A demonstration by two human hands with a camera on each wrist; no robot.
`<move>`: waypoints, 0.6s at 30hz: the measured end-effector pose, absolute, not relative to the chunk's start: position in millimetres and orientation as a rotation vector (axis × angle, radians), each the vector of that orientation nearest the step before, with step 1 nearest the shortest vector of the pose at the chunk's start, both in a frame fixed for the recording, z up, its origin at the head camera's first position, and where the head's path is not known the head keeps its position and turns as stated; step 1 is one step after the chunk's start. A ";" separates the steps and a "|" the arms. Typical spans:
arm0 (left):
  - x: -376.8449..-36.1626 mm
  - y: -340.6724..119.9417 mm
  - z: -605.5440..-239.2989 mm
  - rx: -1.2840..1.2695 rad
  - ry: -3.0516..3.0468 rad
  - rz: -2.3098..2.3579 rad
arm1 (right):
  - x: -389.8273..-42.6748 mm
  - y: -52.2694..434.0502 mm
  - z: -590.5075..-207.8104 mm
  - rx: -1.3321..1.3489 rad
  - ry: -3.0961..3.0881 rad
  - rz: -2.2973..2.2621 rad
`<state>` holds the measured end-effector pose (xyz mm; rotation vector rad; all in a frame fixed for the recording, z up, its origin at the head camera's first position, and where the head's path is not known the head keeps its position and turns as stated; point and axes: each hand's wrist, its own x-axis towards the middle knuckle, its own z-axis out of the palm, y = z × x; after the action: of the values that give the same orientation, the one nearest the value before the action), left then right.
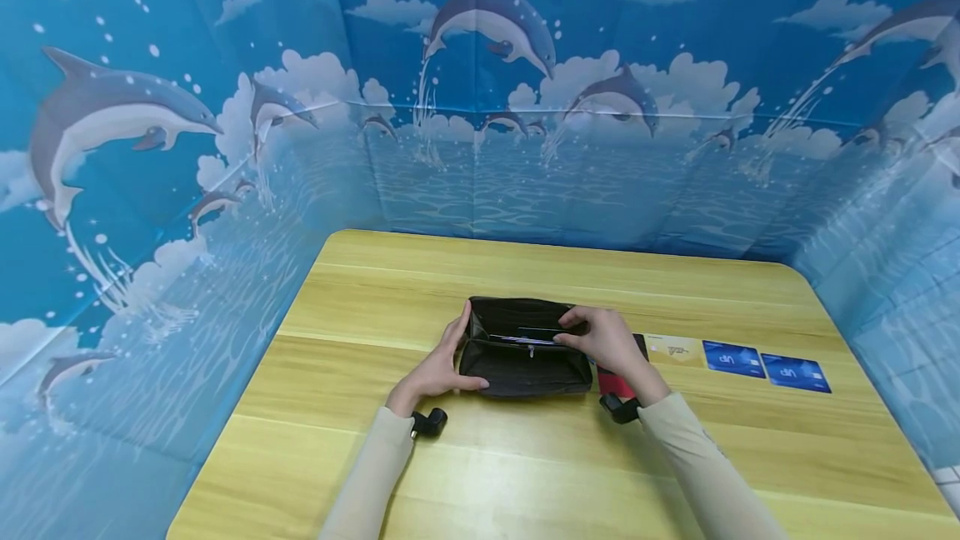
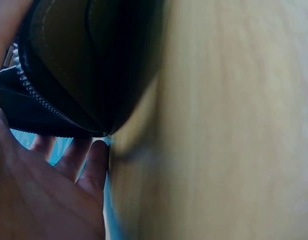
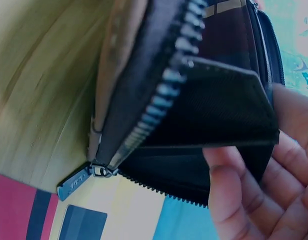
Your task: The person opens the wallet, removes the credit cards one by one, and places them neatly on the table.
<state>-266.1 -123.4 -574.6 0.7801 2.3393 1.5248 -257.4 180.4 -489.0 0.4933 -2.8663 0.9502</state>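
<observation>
A black zip wallet (image 1: 525, 382) lies spread open on the table, its inner compartments facing up. Thin card edges (image 1: 513, 340) show inside the middle section. At the wallet's left end my left hand (image 1: 442, 365) grips it, thumb along the front flap and fingers behind; the left wrist view shows the zipped edge above the palm. My right hand (image 1: 603, 340) reaches in at the right end, where its thumb and fingers pinch the inner divider (image 3: 219, 110). A metal zipper pull (image 3: 74, 182) hangs at the wallet's corner.
To the right, a cream card (image 1: 673, 350) and two blue cards (image 1: 733, 358) lie in a row. A red card (image 1: 613, 384) is partly covered by my right wrist. Dolphin-print curtain (image 1: 472, 173) surrounds the wooden table (image 1: 360, 315) at the back and sides.
</observation>
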 end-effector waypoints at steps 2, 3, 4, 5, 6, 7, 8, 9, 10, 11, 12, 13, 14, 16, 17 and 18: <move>-265.8 -123.2 -574.8 0.790 2.338 1.528 | -258.1 180.0 -489.7 0.467 -2.871 0.968; -265.6 -123.1 -574.7 0.794 2.340 1.528 | -258.4 179.7 -490.1 0.451 -2.870 0.974; -265.7 -122.9 -574.9 0.802 2.341 1.530 | -258.7 179.1 -490.4 0.437 -2.868 0.977; -265.7 -122.7 -575.0 0.806 2.342 1.532 | -259.0 178.6 -490.8 0.426 -2.865 0.977; -265.8 -122.6 -575.2 0.809 2.344 1.532 | -259.3 178.0 -491.4 0.419 -2.860 0.971; -265.8 -122.4 -575.5 0.810 2.345 1.532 | -259.6 177.3 -491.9 0.410 -2.855 0.971; -265.9 -122.3 -575.8 0.809 2.346 1.533 | -260.0 176.5 -492.5 0.404 -2.848 0.965; -265.7 -122.2 -576.0 0.804 2.347 1.532 | -260.0 175.7 -493.1 0.397 -2.840 0.958; -265.6 -122.3 -576.2 0.800 2.348 1.533 | -260.2 175.1 -493.6 0.393 -2.832 0.952; -265.2 -122.4 -576.5 0.799 2.348 1.535 | -260.3 174.3 -494.0 0.389 -2.824 0.944; -264.7 -122.5 -576.6 0.799 2.347 1.538 | -260.4 173.5 -494.4 0.386 -2.816 0.936; -264.3 -122.7 -576.7 0.802 2.346 1.540 | -260.4 172.9 -494.6 0.382 -2.810 0.931; -263.9 -122.9 -576.8 0.800 2.345 1.542 | -260.5 172.2 -494.7 0.376 -2.804 0.924; -263.2 -123.1 -577.1 0.806 2.343 1.545 | -260.6 171.2 -494.8 0.361 -2.800 0.913; -263.0 -123.4 -577.5 0.811 2.338 1.549 | -260.7 170.6 -495.0 0.355 -2.799 0.906; -263.0 -123.5 -577.8 0.811 2.336 1.550 | -261.1 170.1 -495.4 0.349 -2.798 0.901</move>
<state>-263.0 -123.5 -577.8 0.8114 2.3365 1.5501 -261.1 170.1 -495.4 0.3494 -2.7978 0.9008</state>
